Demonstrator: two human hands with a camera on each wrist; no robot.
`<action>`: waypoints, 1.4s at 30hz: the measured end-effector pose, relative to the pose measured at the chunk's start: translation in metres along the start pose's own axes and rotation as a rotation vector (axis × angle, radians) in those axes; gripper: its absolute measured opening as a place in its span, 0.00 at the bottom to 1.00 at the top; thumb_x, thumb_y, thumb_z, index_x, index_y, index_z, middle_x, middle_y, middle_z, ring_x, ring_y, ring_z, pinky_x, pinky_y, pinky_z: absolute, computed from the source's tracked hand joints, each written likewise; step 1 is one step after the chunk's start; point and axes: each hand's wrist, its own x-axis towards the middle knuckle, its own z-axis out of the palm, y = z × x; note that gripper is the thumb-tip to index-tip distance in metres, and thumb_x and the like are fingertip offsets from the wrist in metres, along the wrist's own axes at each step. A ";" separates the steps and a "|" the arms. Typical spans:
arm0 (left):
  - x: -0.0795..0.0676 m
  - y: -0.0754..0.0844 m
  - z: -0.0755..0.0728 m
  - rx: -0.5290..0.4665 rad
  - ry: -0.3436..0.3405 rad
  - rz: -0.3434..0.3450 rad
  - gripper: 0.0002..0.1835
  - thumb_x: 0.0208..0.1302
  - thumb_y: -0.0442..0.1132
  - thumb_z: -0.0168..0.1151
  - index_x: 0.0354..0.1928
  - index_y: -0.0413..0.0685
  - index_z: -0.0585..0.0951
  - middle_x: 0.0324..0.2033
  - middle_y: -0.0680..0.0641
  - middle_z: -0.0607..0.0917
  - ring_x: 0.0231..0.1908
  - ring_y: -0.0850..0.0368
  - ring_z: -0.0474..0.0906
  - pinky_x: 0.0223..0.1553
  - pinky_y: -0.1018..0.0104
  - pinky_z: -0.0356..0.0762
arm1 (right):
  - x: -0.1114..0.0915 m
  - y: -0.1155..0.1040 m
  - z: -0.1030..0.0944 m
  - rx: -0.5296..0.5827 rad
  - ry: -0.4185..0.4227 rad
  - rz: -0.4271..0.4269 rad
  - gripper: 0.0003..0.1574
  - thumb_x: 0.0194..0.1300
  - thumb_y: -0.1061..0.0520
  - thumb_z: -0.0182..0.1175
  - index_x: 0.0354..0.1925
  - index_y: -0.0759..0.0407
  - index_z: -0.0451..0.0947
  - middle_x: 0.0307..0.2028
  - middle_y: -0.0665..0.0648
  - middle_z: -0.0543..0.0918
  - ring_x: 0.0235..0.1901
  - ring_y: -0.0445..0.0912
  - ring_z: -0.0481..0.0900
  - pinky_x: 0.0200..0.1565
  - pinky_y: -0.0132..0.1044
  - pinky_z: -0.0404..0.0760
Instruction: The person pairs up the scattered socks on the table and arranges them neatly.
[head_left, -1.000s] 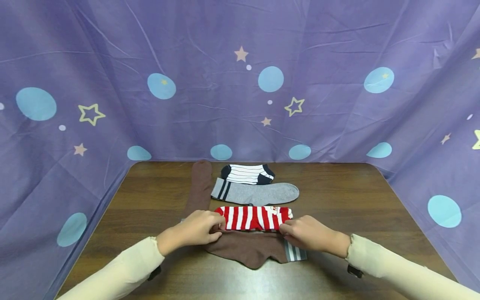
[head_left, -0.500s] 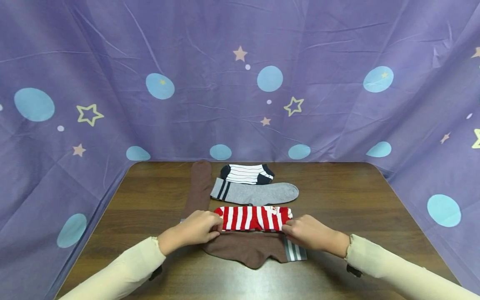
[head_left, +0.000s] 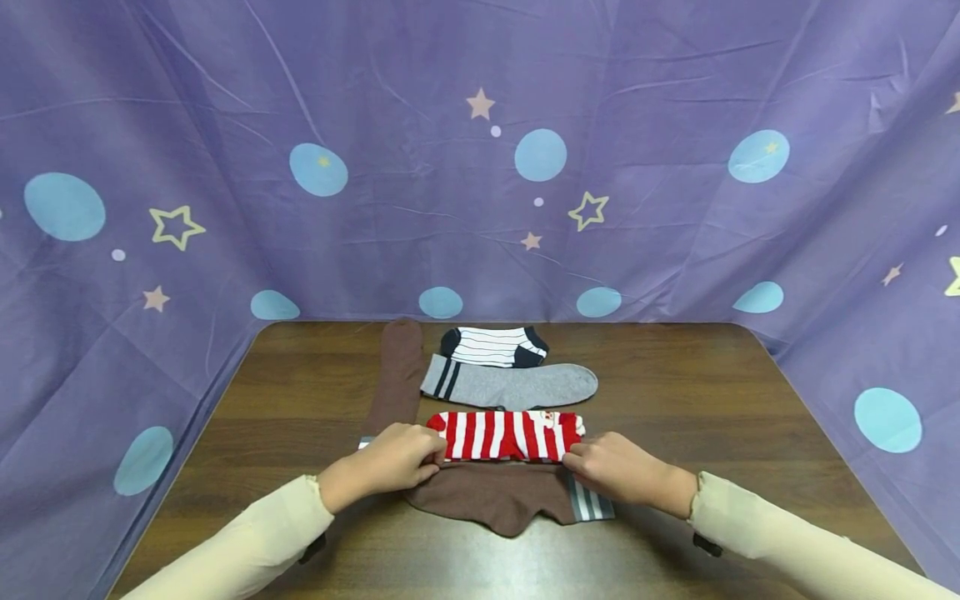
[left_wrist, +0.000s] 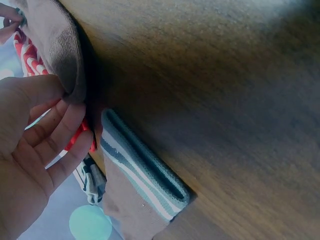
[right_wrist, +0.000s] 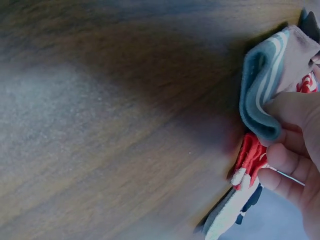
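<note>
A brown sock with a grey-and-white striped cuff lies crosswise near the front of the table. My left hand pinches its far edge toward the toe; the left wrist view shows the thumb on top and fingers beneath the brown fabric. At the other end, my right hand pinches the same edge close by the cuff. Just beyond lies a red-and-white striped sock with a small face patch, its near corners by my fingertips.
A second brown sock stretches lengthwise at the left, its striped cuff beside my left hand. Farther back are a grey sock with black bands and a white-and-black ankle sock. Behind the wooden table hangs a purple curtain.
My hands have shifted slightly apart along the far edge of the near brown sock. The socks lie practically as before.
</note>
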 end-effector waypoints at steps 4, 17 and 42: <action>-0.002 -0.001 -0.001 0.005 0.011 0.003 0.12 0.55 0.35 0.74 0.24 0.55 0.77 0.19 0.60 0.76 0.21 0.71 0.64 0.22 0.73 0.64 | 0.001 0.000 0.002 -0.081 0.033 -0.052 0.13 0.56 0.55 0.74 0.31 0.53 0.77 0.23 0.47 0.79 0.20 0.41 0.76 0.20 0.34 0.72; -0.010 0.000 0.001 0.117 0.096 0.088 0.10 0.57 0.39 0.70 0.27 0.54 0.76 0.23 0.59 0.77 0.22 0.66 0.71 0.22 0.68 0.71 | 0.000 0.004 0.005 -0.215 0.046 -0.157 0.06 0.62 0.60 0.63 0.34 0.53 0.74 0.26 0.47 0.77 0.26 0.42 0.78 0.31 0.36 0.80; -0.014 -0.002 -0.008 0.260 0.321 0.085 0.12 0.58 0.43 0.73 0.42 0.49 0.84 0.33 0.52 0.84 0.31 0.58 0.81 0.32 0.62 0.82 | 0.029 0.005 -0.007 -0.065 0.191 -0.147 0.12 0.57 0.53 0.71 0.32 0.52 0.76 0.24 0.46 0.77 0.23 0.41 0.76 0.25 0.35 0.76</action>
